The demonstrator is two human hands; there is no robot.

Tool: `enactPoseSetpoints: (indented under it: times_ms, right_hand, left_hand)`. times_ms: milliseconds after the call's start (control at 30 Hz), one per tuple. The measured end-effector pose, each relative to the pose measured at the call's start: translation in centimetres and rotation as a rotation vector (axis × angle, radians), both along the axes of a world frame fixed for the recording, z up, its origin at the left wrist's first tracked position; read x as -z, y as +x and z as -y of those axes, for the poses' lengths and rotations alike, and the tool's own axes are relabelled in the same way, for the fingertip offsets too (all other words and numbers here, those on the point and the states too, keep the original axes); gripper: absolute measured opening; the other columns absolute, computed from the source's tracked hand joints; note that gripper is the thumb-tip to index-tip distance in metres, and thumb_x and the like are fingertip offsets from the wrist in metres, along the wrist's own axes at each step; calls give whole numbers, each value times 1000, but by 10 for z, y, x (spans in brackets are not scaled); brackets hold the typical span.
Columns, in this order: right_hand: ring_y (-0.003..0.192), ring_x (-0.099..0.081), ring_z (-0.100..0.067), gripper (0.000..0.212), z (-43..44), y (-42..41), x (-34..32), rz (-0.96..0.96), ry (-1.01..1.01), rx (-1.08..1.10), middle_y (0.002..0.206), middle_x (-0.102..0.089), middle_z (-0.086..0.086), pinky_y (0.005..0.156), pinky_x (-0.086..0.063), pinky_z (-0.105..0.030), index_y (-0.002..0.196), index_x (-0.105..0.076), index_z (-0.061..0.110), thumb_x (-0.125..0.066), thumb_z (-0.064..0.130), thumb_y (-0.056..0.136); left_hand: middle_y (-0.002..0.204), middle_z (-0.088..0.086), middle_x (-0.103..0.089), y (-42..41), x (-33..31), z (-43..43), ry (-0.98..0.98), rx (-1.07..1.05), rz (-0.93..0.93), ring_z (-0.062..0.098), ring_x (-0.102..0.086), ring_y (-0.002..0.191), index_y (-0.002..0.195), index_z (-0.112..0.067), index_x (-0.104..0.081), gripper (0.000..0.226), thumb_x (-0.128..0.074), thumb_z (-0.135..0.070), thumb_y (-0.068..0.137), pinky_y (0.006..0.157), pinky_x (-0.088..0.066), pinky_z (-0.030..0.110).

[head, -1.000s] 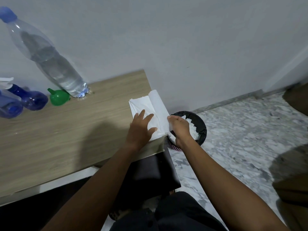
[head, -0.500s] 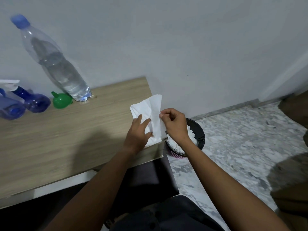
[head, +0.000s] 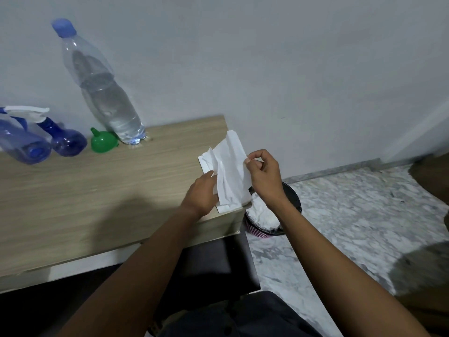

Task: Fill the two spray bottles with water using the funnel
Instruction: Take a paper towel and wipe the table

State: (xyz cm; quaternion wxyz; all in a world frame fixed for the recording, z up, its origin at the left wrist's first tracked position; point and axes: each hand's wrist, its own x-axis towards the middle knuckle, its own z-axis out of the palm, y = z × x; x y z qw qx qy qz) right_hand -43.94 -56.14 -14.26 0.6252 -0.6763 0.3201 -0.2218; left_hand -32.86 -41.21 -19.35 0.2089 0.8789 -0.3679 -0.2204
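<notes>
Currently pinched: tissue (head: 230, 171), by right grip (head: 263, 171)
Left grip (head: 200, 194): fingers hidden, state cannot be told
Risk: stack (head: 206, 161) is pulled off bench (head: 97, 190) edge

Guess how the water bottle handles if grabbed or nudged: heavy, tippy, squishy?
Probably heavy for its size: the water bottle looks over half full. It is likely to tip if pushed up high, since it is tall on a narrow base. The thin clear wall above the waterline may dent under a squeeze. The cap is on, so a spill seems unlikely.
</notes>
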Motion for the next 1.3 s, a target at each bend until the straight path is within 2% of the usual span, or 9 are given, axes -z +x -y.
enactPoseSetpoints:
  times_ms: [67, 167, 300, 500, 667, 833, 1100, 1233, 1300]
  right_hand:
    - [58, -43, -21, 4, 5, 1, -8, 13, -47, 40, 58, -48, 8, 57, -37, -32, 94, -60, 13, -58, 12, 97]
    - [73, -61, -13, 9, 14, 3, -22, 23, -104, 62, 83, -70, 3, 62, -46, -29, 99, -65, 19, -59, 12, 96]
    - [98, -69, -9, 23, 28, 5, -31, 37, -102, 70, 107, -75, 8, 87, -57, -32, 109, -75, 21, -65, 9, 93]
    - [85, -70, -4, 19, 30, 13, -48, 99, -35, -8, 94, -79, 9, 76, -54, -20, 103, -80, 17, -72, 8, 89]
    - [89, -72, -7, 10, 4, 42, -42, 30, -83, -124, 91, -79, 7, 84, -54, -25, 92, -83, 18, -76, 13, 88]
    - [93, -69, -1, 7, -58, 91, -29, 1, -131, -294, 92, -77, 11, 88, -48, -18, 90, -81, 14, -74, 11, 89]
    - [98, -70, -9, 16, -196, 182, 4, -21, -161, -431, 86, -75, 22, 99, -52, -38, 82, -79, 29, -75, 15, 87]
    - [116, -63, -12, 11, -261, 221, 20, -61, -227, -433, 123, -73, 6, 102, -45, -27, 97, -81, 20, -73, 18, 90]
    - [126, -59, -13, 12, -287, 234, 31, -106, -258, -412, 136, -66, 1, 100, -38, -19, 98, -81, 20, -72, 17, 91]
  left_hand:
    - [160, 5, -35, 2, -2, 2, 34, 24, 19, 29, -33, 146, 146, -22, -49, 57, -65, -22, 92, 115, -31, 37]
    - [148, 6, -47, 5, -6, 7, 46, 62, 28, 28, -41, 138, 140, -21, -56, 52, -69, -22, 89, 106, -37, 36]
    - [148, 5, -43, 11, -9, 11, 129, 104, 44, 29, -44, 135, 135, -17, -58, 47, -68, -23, 90, 104, -39, 34]
    - [138, 2, -49, 10, -15, 7, 85, 115, 77, 21, -46, 131, 122, -21, -67, 33, -45, -24, 98, 98, -47, 37]
    - [133, -9, -59, 11, -22, -16, -22, 73, 125, 17, -51, 124, 123, -30, -67, 33, -55, -26, 92, 91, -46, 30]
    - [132, -1, -65, 36, -17, -86, -34, -158, 89, 21, -57, 126, 118, -26, -73, 43, -56, -39, 81, 106, -44, 31]
    - [129, -1, -68, 103, -32, -251, -54, -554, 1, 18, -60, 124, 113, -23, -75, 31, -74, -20, 82, 109, -43, 31]
    - [144, 0, -56, 141, -34, -324, -10, -642, -39, 20, -51, 133, 128, -24, -66, 44, -72, -21, 84, 113, -37, 33]
    - [156, -2, -41, 161, -28, -355, 137, -583, -64, 22, -37, 144, 141, -27, -55, 58, -68, -33, 85, 118, -30, 34]
